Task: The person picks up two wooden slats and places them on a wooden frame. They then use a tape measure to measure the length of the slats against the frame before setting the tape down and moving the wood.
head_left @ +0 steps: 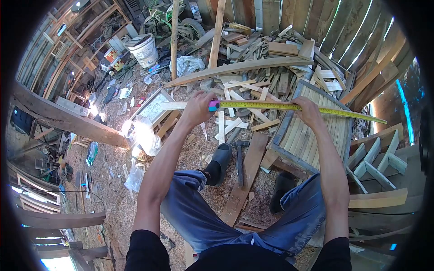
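Tape measure [214, 106] at eleven o'clock, clasped in my left hand [197, 108]; its yellow blade [257, 105] runs lengthwise toward three, gripped by my right hand [308, 112], nearer the free end.

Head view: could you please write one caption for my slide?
Left hand and right hand hold an extended yellow tape measure above wood scraps; a hammer lies between the feet.

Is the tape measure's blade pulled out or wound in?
Pulled out: the yellow blade runs from the case in the left hand to the right hand and on past it.
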A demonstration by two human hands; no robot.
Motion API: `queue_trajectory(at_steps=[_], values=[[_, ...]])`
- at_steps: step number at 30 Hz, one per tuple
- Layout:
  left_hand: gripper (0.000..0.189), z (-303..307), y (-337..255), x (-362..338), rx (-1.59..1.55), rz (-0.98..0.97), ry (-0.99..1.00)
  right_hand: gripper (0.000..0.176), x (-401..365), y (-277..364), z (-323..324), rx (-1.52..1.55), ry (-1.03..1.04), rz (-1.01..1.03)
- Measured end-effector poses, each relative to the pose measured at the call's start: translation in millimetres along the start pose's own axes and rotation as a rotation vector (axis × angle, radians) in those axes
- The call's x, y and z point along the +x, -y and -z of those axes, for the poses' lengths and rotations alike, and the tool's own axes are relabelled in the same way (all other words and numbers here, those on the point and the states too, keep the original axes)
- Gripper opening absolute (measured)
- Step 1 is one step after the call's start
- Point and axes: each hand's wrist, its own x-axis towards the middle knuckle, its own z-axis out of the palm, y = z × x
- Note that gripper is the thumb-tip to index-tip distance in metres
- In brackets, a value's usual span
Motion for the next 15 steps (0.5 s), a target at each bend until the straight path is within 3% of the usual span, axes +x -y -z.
queue_trajectory(at_steps=[15], values=[[0.028,3.4,3.2,-11.8,-0.115,0.134,0.108,0.038,1.9,2.3,-17.3,-0.018,0.078,0.05]])
